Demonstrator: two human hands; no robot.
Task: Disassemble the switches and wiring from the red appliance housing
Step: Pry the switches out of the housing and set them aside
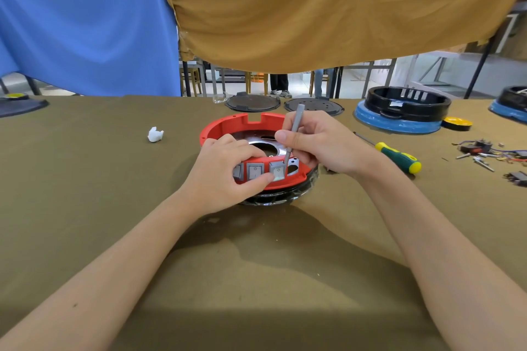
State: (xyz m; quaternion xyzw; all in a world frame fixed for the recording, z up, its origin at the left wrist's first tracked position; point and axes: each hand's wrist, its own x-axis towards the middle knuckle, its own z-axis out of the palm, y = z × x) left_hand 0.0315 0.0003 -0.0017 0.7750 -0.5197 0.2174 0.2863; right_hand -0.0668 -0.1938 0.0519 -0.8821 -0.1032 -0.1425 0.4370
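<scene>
Your two bare arms reached across the brown counter [85,179]. Your left hand [225,174] held the near wall of the red housing [228,125], with its fingers curled over the rim and its thumb pressing on a grey switch [277,171]. Two more grey switches sat in the wall beside it. Your right hand [316,142] pinched a thin grey tool [293,128], and its tip touched the top right corner of that switch. To the right lay a green and yellow screwdriver [399,157]. Farther right was a pile of loose wires and parts [482,154]. A small white lump [155,134] lay to the left. At the far edge sat two black round lids [252,102] and a black housing on a blue base [405,108].
</scene>
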